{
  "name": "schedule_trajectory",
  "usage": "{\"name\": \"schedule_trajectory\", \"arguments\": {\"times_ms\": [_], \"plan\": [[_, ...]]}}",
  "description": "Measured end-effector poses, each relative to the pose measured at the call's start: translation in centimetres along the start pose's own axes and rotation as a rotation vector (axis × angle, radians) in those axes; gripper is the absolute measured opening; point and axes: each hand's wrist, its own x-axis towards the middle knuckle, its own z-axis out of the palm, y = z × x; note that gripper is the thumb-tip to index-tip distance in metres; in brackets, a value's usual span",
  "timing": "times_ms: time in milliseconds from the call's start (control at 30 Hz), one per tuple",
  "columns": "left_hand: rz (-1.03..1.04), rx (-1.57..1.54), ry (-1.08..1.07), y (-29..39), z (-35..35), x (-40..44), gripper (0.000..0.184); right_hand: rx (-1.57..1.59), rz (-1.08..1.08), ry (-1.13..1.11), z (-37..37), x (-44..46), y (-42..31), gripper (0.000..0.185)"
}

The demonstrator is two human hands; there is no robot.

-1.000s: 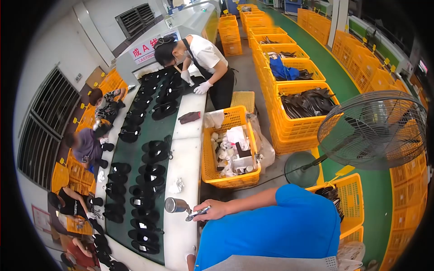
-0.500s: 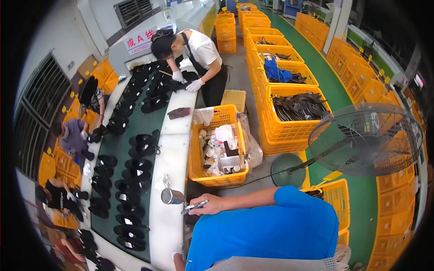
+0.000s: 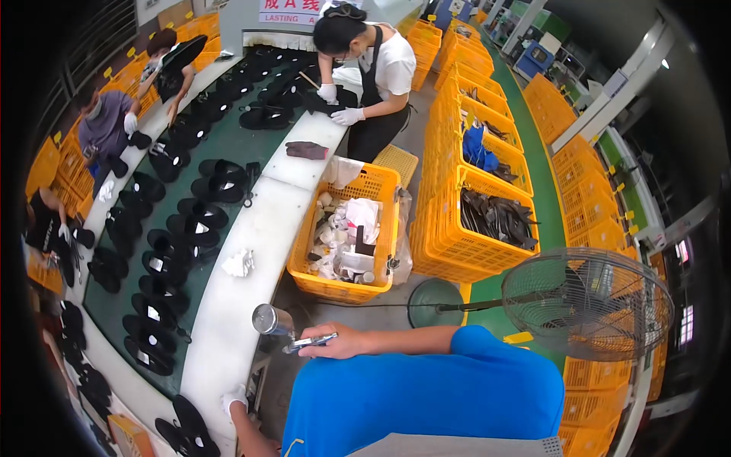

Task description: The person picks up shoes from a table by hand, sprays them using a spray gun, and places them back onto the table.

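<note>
My right hand (image 3: 335, 340), bare, is wrapped round the handle of a metal spray gun (image 3: 314, 343) with a round silver cup (image 3: 272, 319) at its left end. The gun is held in the air beside the white table edge (image 3: 228, 305). Lower down, my left hand (image 3: 234, 397) wears a white glove and is at the table's edge; its fingers are too small to make out. Near it on the table lie black shoes (image 3: 188, 430). A crumpled white cloth (image 3: 239, 263) and a dark glove (image 3: 307, 150) lie farther along the white surface.
Rows of black shoes stand on the green belt (image 3: 217, 263). A yellow crate (image 3: 301, 283) of scraps stands right of the table, near stacked crates (image 3: 449, 255) and a fan (image 3: 586, 303). A person in an apron (image 3: 373, 76) works across; other people line the left side.
The view has turned, so the belt and table slant more and more of my gloved left hand shows. The spray gun remains in my right hand. People at the left have shifted their arms.
</note>
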Motion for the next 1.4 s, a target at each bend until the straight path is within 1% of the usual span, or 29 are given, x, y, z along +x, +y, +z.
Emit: {"name": "schedule_trajectory", "arguments": {"times_ms": [33,67,100,200,233,300,367,400,433,467,500,533,567,633,667,733,767,800,867,900,967,1100,1167,1200,1233,1300,1333,1367,1400], "plan": [[-0.038,0.014,0.002,0.1,-0.3,-0.5,0.088,-0.017,-0.006,0.002,0.2,0.1,0.1,0.02],[-0.006,0.028,-0.06,0.0,-0.9,-0.7,0.098,-0.017,0.003,-0.012,0.4,0.2,0.2,0.02],[-0.021,0.024,-0.069,0.4,-1.1,-1.1,0.098,0.017,-0.002,-0.004,0.8,0.4,0.5,0.021],[-0.114,-0.046,-0.114,0.9,-2.2,-2.7,0.115,0.065,0.027,-0.019,1.6,0.8,0.6,0.021],[-0.123,-0.048,-0.118,0.9,-2.2,-2.6,0.115,0.046,0.026,-0.03,1.7,1.0,0.1,0.02],[-0.096,0.008,-0.008,0.9,-1.3,-2.6,0.107,0.012,0.005,-0.045,1.5,1.1,-0.2,0.019],[0.051,-0.052,-0.027,-0.9,1.5,0.7,0.089,0.064,0.012,-0.049,1.6,1.2,-0.3,0.019],[0.22,0.08,0.008,-0.8,1.7,0.3,0.063,0.051,0.037,-0.065,1.4,1.3,0.0,0.019],[0.328,0.1,0.018,-0.9,2.1,1.0,0.059,0.012,0.02,-0.046,1.2,1.3,-0.7,0.018],[0.294,-0.013,0.013,-0.6,2.0,0.4,0.056,-0.044,0.097,-0.065,1.2,1.4,0.1,0.016],[0.342,0.021,0.053,-0.8,2.1,0.2,0.056,-0.012,0.127,-0.061,1.1,1.5,-0.3,0.014],[0.284,-0.029,0.044,0.1,0.2,-1.9,0.062,-0.002,0.047,-0.058,1.0,1.5,0.8,0.013],[0.24,-0.05,0.062,-0.2,1.3,-1.4,0.068,-0.085,0.062,-0.066,1.0,1.7,-0.1,0.012],[0.157,-0.049,0.049,0.9,-0.9,-3.4,0.074,-0.102,0.105,-0.064,1.3,1.9,-0.6,0.014],[0.111,0.044,0.14,1.3,-1.1,-3.9,0.064,-0.151,0.111,-0.061,1.4,2.2,-1.1,0.015],[0.018,0.031,0.058,1.9,-1.6,-4.1,0.074,-0.093,0.137,-0.041,1.9,2.5,-0.6,0.017],[-0.067,0.021,0.079,2.4,-1.5,-4.5,0.08,-0.099,0.097,-0.031,2.1,2.7,0.1,0.018],[-0.15,0.017,0.104,2.8,-1.6,-5.2,0.086,-0.087,0.129,-0.037,2.4,2.8,-0.8,0.018],[-0.149,-0.051,-0.009,2.9,-1.9,-4.7,0.095,-0.084,0.149,-0.042,3.4,3.5,-1.2,0.018],[-0.169,-0.063,-0.018,3.1,-1.9,-4.8,0.095,-0.087,0.15,-0.067,3.6,3.6,-1.0,0.018],[-0.109,-0.042,-0.03,2.9,-2.3,-5.0,0.095,-0.152,0.159,-0.074,5.3,4.6,-2.4,0.019],[-0.046,-0.1,-0.007,1.3,-3.6,-6.1,0.092,-0.108,0.173,-0.104,9.1,6.8,-3.2,0.019],[0.148,-0.343,-0.109,-0.9,-4.1,-4.9,0.084,-0.117,0.164,-0.118,10.7,7.6,-3.8,0.02],[0.262,-0.486,-0.254,-3.8,-7.0,-5.4,0.07,-0.121,0.164,-0.127,12.0,8.2,-4.0,0.02],[0.254,-0.491,-0.242,-6.3,-8.6,-5.5,0.07,-0.118,0.153,-0.136,13.2,8.8,-4.3,0.02],[0.16,-0.796,0.103,-11.1,-10.5,-5.2,0.058,-0.091,0.167,-0.174,15.4,10.0,-4.7,0.019],[0.136,-0.964,0.48,-13.5,-9.3,-3.9,0.048,-0.077,0.173,-0.192,16.5,10.4,-4.8,0.019],[0.118,-0.964,0.723,-16.0,-9.8,-2.8,0.043,-0.033,0.204,-0.196,17.5,10.7,-4.9,0.018],[0.055,-0.833,0.892,-18.8,-9.9,-1.8,0.044,-0.071,0.194,-0.224,18.4,11.3,-4.8,0.018]]}}
